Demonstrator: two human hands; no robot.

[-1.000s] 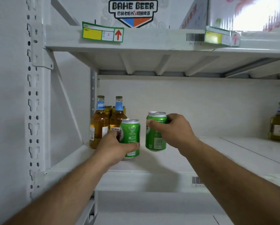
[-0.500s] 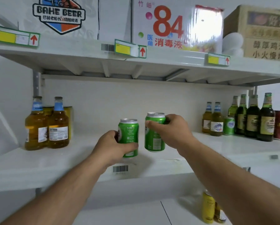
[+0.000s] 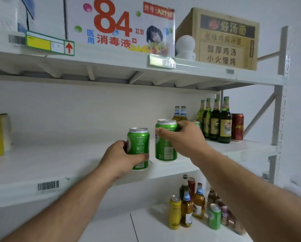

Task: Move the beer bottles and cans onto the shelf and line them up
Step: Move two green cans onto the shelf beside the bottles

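Two green cans up at the middle shelf!
Left hand (image 3: 123, 158) wraps its green can (image 3: 138, 145), right hand (image 3: 184, 138) curls round the taller-held can (image 3: 165, 145); both above the shelf (image 3: 59, 165), with dark green bottles (image 3: 216, 119) and a red can (image 3: 237, 126) lined up beyond at right.

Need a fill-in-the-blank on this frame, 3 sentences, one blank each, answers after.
1. Each hand, the left hand and the right hand, grips one ____ aluminium beer can.
2. The tall red can stands at the ____ end of the row of dark green glass bottles on the white metal middle shelf.
3. The brown cardboard box sits on the ____ shelf, beside the white round object.

Missing words: green; right; top
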